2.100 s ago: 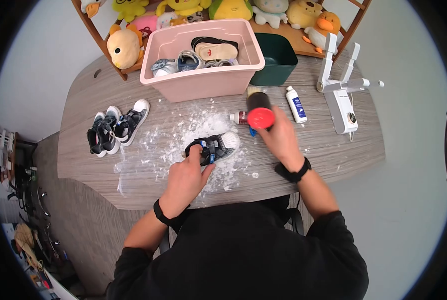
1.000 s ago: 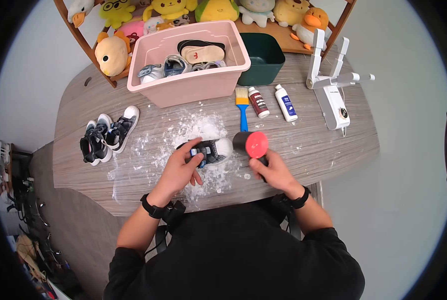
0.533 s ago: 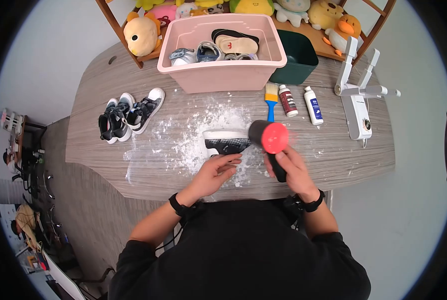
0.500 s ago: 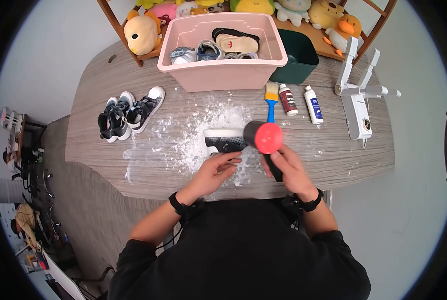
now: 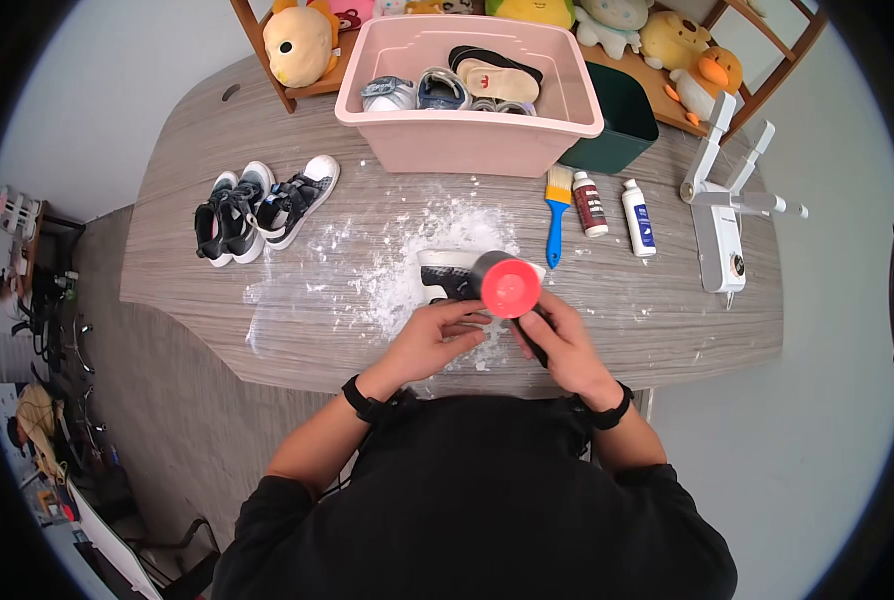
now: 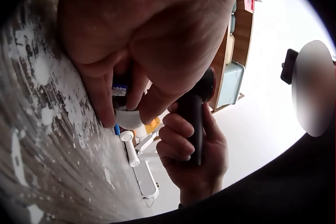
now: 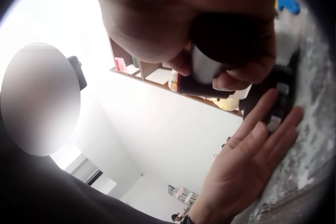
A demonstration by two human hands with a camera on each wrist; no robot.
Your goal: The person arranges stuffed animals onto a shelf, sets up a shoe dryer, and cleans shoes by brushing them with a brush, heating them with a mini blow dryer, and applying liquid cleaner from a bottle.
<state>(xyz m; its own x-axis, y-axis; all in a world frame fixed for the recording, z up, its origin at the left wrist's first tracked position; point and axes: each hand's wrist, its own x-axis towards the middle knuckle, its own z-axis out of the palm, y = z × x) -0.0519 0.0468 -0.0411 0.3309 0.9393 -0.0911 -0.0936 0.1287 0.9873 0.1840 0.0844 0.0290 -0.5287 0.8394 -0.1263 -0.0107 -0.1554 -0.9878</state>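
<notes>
A black-and-white sneaker (image 5: 442, 277) lies on its side on the powder-dusted table, its white sole turned away from me. My left hand (image 5: 427, 340) rests its extended fingers against the near side of the shoe. In the left wrist view its fingers lie about the blue label (image 6: 119, 88). My right hand (image 5: 564, 350) grips the black handle of a hair dryer (image 5: 512, 287), whose round red end faces up. The dryer's barrel is over the toe half of the shoe and hides part of it. The left wrist view shows my right fingers wrapped round the dryer's handle (image 6: 194, 121).
White powder (image 5: 457, 228) is scattered across the middle. A blue-handled brush (image 5: 555, 235), a red-labelled bottle (image 5: 590, 207) and a white bottle (image 5: 639, 220) stand or lie right. Several sneakers (image 5: 242, 215) sit left. Behind are a pink bin (image 5: 467, 145) of shoes and a green bin (image 5: 617, 145).
The shoe has gone from sole-down to lying on its side, and my left hand has shifted to its near side. The dryer has come down from near the bottles and left over the toe.
</notes>
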